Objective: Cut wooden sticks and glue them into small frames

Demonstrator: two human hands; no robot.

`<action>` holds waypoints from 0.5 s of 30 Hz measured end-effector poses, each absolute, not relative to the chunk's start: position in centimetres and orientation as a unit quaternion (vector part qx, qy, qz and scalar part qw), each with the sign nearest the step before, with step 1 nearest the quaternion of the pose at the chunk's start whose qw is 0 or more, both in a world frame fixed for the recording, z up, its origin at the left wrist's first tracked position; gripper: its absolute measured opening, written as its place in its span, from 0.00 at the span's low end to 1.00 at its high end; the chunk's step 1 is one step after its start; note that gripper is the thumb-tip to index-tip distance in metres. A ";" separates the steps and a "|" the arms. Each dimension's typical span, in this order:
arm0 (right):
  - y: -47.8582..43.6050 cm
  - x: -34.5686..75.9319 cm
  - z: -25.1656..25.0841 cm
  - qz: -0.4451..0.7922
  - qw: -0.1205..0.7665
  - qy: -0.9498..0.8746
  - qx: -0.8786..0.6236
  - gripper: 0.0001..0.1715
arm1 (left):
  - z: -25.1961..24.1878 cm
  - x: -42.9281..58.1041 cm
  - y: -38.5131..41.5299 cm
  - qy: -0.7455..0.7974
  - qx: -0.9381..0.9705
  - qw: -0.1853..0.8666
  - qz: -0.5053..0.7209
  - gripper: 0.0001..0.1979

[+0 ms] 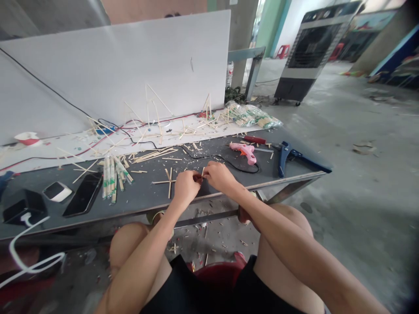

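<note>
Bare forearms (pixel 288 240) cross the counter (pixel 137 194); left hand (pixel 186 187) and right hand (pixel 220 176), nearly touching, pinch an upright wooden stick (pixel 203 172) between them.

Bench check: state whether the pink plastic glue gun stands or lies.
Lying: the pink plastic glue gun rests on its side on the dark grey tabletop.

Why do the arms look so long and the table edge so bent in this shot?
In the head view, a wide lens seems to stretch the forearms and bow the table edge; the lower right corner darkens, and the soft light shows little glare.
</note>
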State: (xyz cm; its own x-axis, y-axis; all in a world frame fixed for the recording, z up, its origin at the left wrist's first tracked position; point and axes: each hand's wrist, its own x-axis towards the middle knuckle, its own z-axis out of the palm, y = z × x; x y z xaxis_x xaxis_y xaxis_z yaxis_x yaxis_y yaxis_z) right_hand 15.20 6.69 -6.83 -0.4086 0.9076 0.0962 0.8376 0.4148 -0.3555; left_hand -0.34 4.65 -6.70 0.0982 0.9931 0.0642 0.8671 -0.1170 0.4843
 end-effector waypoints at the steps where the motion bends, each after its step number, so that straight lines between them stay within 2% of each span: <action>1: 6.6 15.1 -6.8 0.124 0.131 -0.829 -0.529 0.14 | -6.7 -0.3 4.6 0.644 0.722 0.165 0.190 0.09; 6: 6.5 14.5 -6.5 0.113 0.111 -0.828 -0.538 0.14 | -6.4 -0.2 4.4 0.644 0.723 0.162 0.191 0.10; 11: 6.4 16.0 -6.1 0.124 0.213 -0.782 -0.572 0.13 | -6.8 -0.5 4.7 0.628 0.726 0.165 0.228 0.09; 15: 5.7 17.7 -6.1 0.173 0.209 -0.749 -0.605 0.09 | -7.4 -0.5 5.1 0.585 0.757 0.151 0.249 0.08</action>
